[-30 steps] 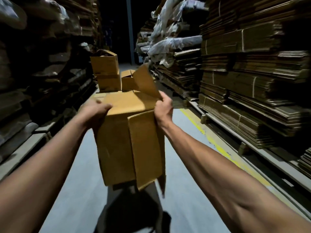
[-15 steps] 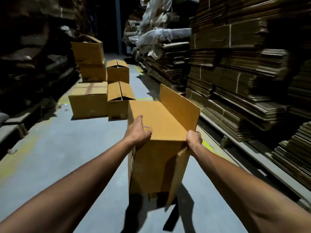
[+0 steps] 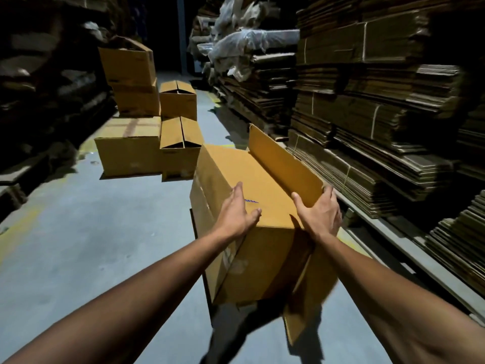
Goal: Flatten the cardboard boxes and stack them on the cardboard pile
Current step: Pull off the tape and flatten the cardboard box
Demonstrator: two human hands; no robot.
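My left hand (image 3: pixel 237 212) lies flat, fingers straight, atop the cardboard box (image 3: pixel 236 177); my right hand (image 3: pixel 319 212) grips its raised flap (image 3: pixel 283 164). Five boxes (image 3: pixel 128 151) stand beyond.

A grey concrete floor (image 3: pixel 78 245) is stretching along a dim aisle, catching light in front while the far end is fading into darkness. Tall racks (image 3: pixel 393 232) are rising on both sides, and a blue post (image 3: pixel 181 35) is standing far ahead.
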